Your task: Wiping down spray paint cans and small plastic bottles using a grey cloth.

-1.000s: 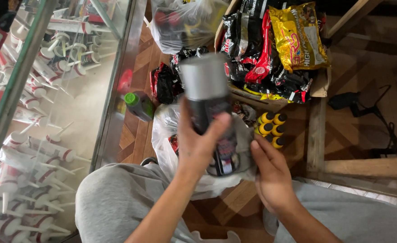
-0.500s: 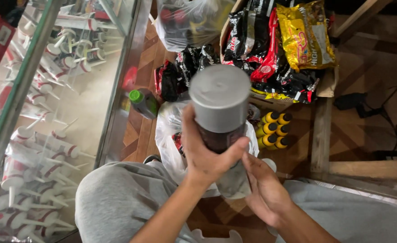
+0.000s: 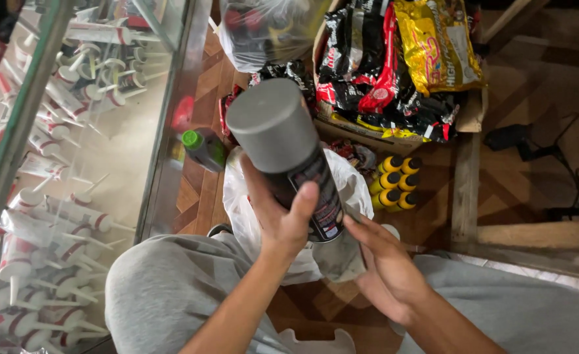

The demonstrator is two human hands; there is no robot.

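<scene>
My left hand [image 3: 277,219] grips a black spray can [image 3: 296,164] with a grey cap, held up and tilted toward the camera. Below it a white plastic bag [image 3: 250,210] sits on the floor between my knees. My right hand [image 3: 384,269] rests at the bag's right side with its fingers spread against the plastic, just under the can's base. Whether it pinches the bag is unclear.
A glass display case [image 3: 53,164] full of sealant tubes stands at the left. A cardboard box [image 3: 394,65] of black, red and yellow packets sits ahead, with several yellow-capped bottles [image 3: 394,180] and a green-capped bottle [image 3: 201,147] on the wooden floor. A wooden frame [image 3: 538,233] lies right.
My left hand has lifted the can up out of the bag and tilted it left, closer to the camera. My right hand has moved slightly right along the bag.
</scene>
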